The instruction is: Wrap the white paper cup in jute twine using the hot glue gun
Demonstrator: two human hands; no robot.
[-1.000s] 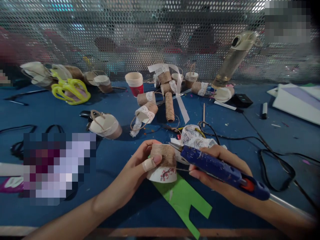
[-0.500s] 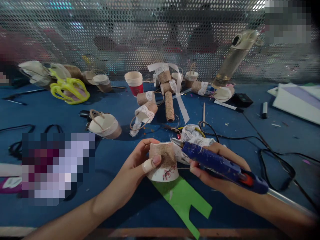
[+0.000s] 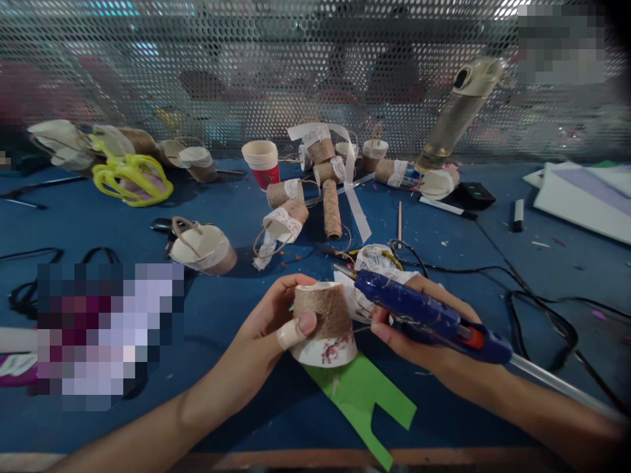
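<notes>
My left hand (image 3: 280, 322) is closed around a small paper cup (image 3: 325, 353), which stands upside down in the grip. Brown twine (image 3: 323, 310) wraps its upper part; pink blossoms are printed on the bare white band below. My right hand (image 3: 419, 328) holds a blue glue gun (image 3: 414, 304), its metal nozzle just above the cup's right upper edge and apart from it. A strand of twine runs from the cup to the right thumb and fingers, which pinch it. Beneath the cup lies a green cut-out sheet (image 3: 365, 394). Lace ribbon (image 3: 377, 263) lies behind the glue gun.
Several twine-and-lace cups (image 3: 204, 249) lie about the blue table. At the back are stacked red cups (image 3: 261, 164), a twine spool (image 3: 332, 210), a yellow crown-shaped object (image 3: 133, 180) and a bottle (image 3: 453, 112). Black cables (image 3: 517, 289) trail at right. A perforated metal screen (image 3: 296, 72) stands behind.
The glue gun's nozzle has lifted off the cup's upper edge, and my right hand has shifted slightly left. The cup has turned a little in my left hand.
</notes>
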